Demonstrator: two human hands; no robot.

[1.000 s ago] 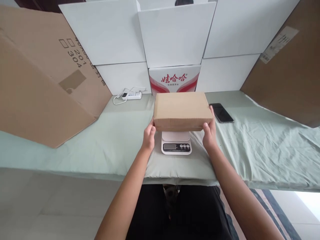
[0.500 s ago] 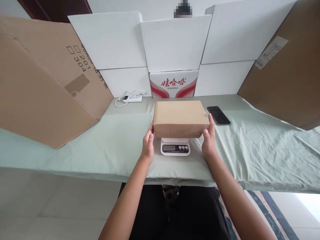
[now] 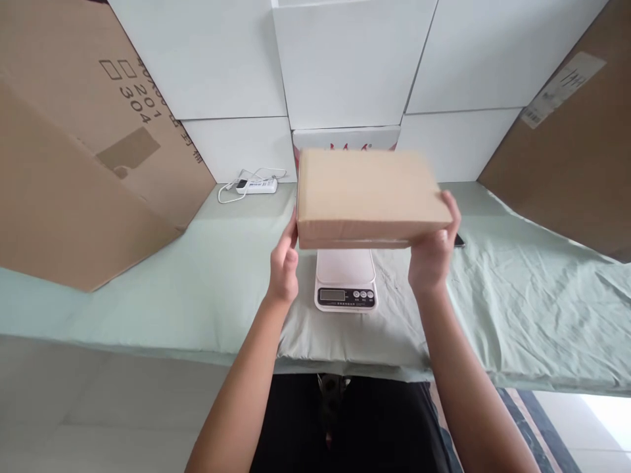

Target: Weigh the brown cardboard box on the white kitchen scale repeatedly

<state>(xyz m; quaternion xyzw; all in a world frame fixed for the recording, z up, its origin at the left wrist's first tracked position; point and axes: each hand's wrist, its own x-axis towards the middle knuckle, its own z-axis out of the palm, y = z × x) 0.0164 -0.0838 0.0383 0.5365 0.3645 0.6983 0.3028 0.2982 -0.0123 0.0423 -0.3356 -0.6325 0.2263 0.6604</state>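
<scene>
A flat brown cardboard box hangs in the air above a small white kitchen scale on the green-sheeted table. My left hand grips the box's left end and my right hand grips its right end. The box is clear of the scale's platform, which shows bare beneath it. The scale's display and buttons face me.
A black phone lies behind my right hand, mostly hidden. A white power strip with cable sits at the back left. Large brown cartons lean at both sides, white boxes are stacked behind.
The box rested on the scale with my hands at its ends; now both hands have lifted it off the scale and shifted it slightly right.
</scene>
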